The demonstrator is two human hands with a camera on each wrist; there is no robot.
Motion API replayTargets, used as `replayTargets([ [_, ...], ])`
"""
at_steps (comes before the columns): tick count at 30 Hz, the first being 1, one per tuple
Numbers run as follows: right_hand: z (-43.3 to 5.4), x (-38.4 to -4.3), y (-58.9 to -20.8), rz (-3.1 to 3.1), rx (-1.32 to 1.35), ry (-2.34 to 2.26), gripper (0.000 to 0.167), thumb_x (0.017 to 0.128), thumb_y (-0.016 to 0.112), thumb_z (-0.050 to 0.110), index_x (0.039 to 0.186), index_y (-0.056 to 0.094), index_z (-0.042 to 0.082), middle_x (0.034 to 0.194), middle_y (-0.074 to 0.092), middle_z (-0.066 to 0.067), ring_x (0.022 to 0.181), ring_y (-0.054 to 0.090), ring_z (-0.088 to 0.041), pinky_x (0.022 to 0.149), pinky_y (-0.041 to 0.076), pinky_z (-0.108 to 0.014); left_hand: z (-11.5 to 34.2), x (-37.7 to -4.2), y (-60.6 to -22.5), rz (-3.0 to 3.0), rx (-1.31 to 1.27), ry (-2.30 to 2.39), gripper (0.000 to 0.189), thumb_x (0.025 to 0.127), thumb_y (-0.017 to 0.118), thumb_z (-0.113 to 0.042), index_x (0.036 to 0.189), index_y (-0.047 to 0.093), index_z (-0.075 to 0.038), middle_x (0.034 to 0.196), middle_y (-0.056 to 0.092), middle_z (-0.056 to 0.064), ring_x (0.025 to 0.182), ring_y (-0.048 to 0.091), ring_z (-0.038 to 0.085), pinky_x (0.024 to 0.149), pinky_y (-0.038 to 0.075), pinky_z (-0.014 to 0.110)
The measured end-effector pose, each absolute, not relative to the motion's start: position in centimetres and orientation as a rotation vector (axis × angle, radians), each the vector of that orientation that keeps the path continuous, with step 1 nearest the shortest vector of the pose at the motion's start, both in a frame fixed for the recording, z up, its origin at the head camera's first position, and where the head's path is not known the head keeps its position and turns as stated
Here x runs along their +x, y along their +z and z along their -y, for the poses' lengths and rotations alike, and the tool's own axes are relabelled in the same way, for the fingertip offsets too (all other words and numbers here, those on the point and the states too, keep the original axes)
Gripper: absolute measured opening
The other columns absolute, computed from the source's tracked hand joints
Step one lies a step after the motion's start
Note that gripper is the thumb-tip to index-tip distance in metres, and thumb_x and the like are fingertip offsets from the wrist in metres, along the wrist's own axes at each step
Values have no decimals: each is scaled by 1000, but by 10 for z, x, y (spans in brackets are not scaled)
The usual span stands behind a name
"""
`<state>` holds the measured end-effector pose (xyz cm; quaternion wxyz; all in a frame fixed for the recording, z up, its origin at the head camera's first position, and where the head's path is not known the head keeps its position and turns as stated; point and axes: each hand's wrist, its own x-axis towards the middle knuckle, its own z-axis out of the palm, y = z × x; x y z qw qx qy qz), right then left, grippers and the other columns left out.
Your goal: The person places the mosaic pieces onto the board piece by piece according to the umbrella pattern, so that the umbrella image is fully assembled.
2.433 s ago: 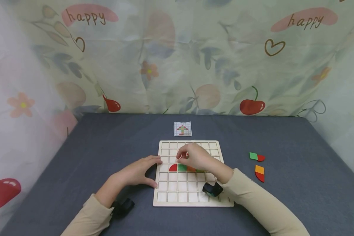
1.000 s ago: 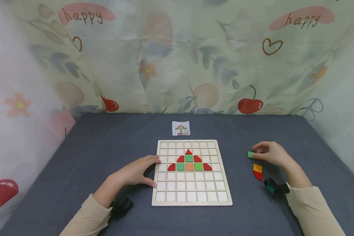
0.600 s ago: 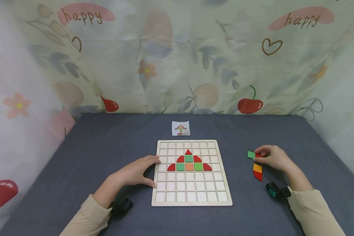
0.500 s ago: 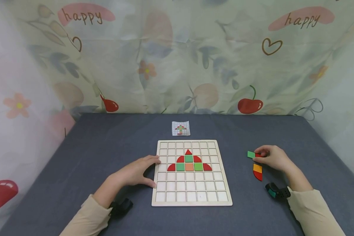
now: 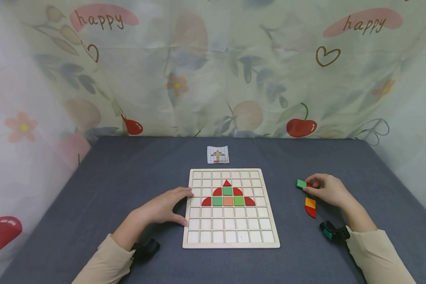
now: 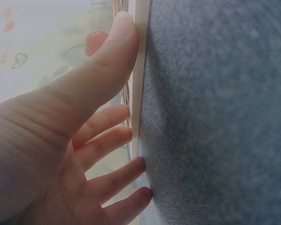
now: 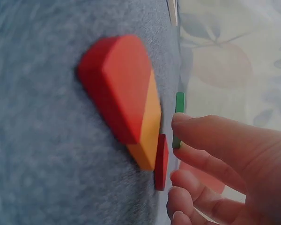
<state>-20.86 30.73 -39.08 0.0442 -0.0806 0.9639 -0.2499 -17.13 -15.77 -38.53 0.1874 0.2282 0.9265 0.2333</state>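
Note:
My right hand pinches a green square block between thumb and forefinger, tilted and raised off the cloth. Just under those fingers lies a red quarter-round block, mostly covered by the hand in the head view. Nearer the wrist, an orange square block touches another red quarter-round block. My left hand rests with spread fingers along the left edge of the wooden grid board. On the board, red, green and orange pieces form a stepped shape, with a red triangle on top.
A small printed pattern card lies behind the board on the dark cloth-covered table. A patterned curtain hangs behind the table. Black camera straps are on both wrists.
My right hand has gone from the board to the loose pieces at right, then picked up the green square block. The red triangle and several other board pieces are now uncovered. The left hand stays put.

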Motion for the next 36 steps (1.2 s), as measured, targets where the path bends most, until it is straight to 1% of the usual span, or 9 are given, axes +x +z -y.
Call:
replayTargets([
  [5,-302,-207,-386,-2946,-262,-794,32,85,67,25,106,64,2,84,61,-6,61,48,-10,54,40,-24,157,-171,-384,-2605,642,657,80,70,80,-37,136,45,-7,148,36,12,136,36,30,109,32,48],
  [12,-282,-204,-377,-2951,-307,-832,31,85,68,27,105,64,3,85,63,-7,69,53,-12,57,44,-26,157,-172,-385,-2609,647,651,80,70,80,-38,135,45,-8,148,36,12,135,36,30,109,33,48],
  [24,-244,-194,-375,-2929,-438,-901,27,83,71,24,103,65,7,86,63,-5,66,52,-11,54,42,-23,157,-172,-385,-2610,653,639,80,70,79,-39,136,45,-8,148,36,12,135,36,31,109,33,48],
  [31,-227,-187,-376,-2883,-512,-962,24,82,72,22,100,65,9,85,61,-3,62,49,-6,53,42,-22,157,-172,-385,-2610,641,634,81,70,80,-39,136,45,-8,148,36,12,135,36,30,109,33,48],
  [36,-214,-182,-379,-2854,-587,-970,21,81,73,20,98,66,9,82,60,-1,60,47,-5,52,42,-21,158,-172,-385,-2606,653,643,80,70,80,-38,136,45,-7,148,37,13,135,36,31,109,33,48],
])
